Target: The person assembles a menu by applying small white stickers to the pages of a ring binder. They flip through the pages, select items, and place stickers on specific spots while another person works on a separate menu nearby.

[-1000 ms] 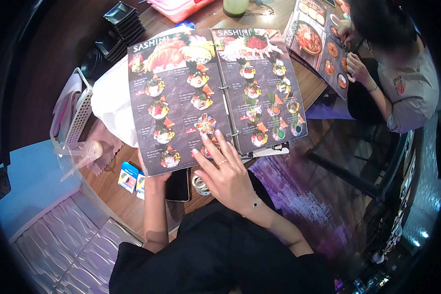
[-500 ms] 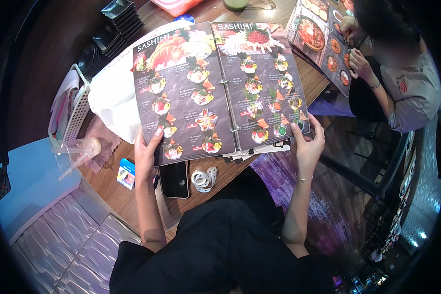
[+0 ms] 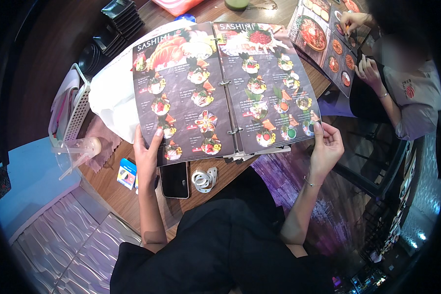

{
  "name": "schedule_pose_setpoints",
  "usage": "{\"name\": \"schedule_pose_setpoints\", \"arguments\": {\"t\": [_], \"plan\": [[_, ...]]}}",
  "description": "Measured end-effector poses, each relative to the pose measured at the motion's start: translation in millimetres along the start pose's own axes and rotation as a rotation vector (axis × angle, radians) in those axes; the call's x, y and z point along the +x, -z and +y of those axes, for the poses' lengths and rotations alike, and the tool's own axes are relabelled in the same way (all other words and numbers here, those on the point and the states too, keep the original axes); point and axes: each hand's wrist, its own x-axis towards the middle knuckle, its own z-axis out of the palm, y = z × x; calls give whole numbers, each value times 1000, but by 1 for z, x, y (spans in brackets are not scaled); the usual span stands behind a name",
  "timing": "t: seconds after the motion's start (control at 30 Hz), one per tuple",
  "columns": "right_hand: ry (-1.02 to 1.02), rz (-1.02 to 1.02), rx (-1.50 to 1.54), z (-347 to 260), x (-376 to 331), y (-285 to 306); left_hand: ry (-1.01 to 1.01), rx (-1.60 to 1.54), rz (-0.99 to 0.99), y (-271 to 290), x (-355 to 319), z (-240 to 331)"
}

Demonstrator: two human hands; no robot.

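An open ring-bound menu (image 3: 181, 112) with dark pages and pictures of sashimi dishes is held up in front of me. My left hand (image 3: 148, 147) grips its lower left edge, thumb on top of the page. At the lower right corner, my right hand (image 3: 326, 147) pinches the page between thumb and fingers. Below the menu, partly covered by it, a black phone (image 3: 174, 180) lies on the wooden table (image 3: 105, 179). Beside the phone rests a coiled white tape (image 3: 204, 180). A small blue and white box (image 3: 127, 173) lies left of my left wrist.
A clear plastic cup (image 3: 78, 153) with a straw is at the left edge, near a white basket (image 3: 78, 105). Stacked black dishes (image 3: 120, 19) stand at the back left, a green drink (image 3: 236, 4) at the back. Another person at right handles a second menu (image 3: 323, 41).
My right hand has moved right and slightly outward, carrying the right page's corner with it. My left hand stays put. The other person's hands have shifted over their menu.
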Motion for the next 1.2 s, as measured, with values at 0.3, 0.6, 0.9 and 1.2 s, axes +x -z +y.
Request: {"name": "schedule_pose_setpoints", "arguments": {"t": [0.3,0.6,0.9,1.2], "plan": [[57,43,-27,-4,-8,-4,-94,55,14,0,1,-6],[-123,-59,255,-16,-9,-2,-510,673,239,-28,-11,11],[-225,-84,455,-17,-12,-1,34,-127,-550,-92,-21,38],[-525,-411,744,-21,-56,-19,64,-300,-581,-105,-14,25]]}}
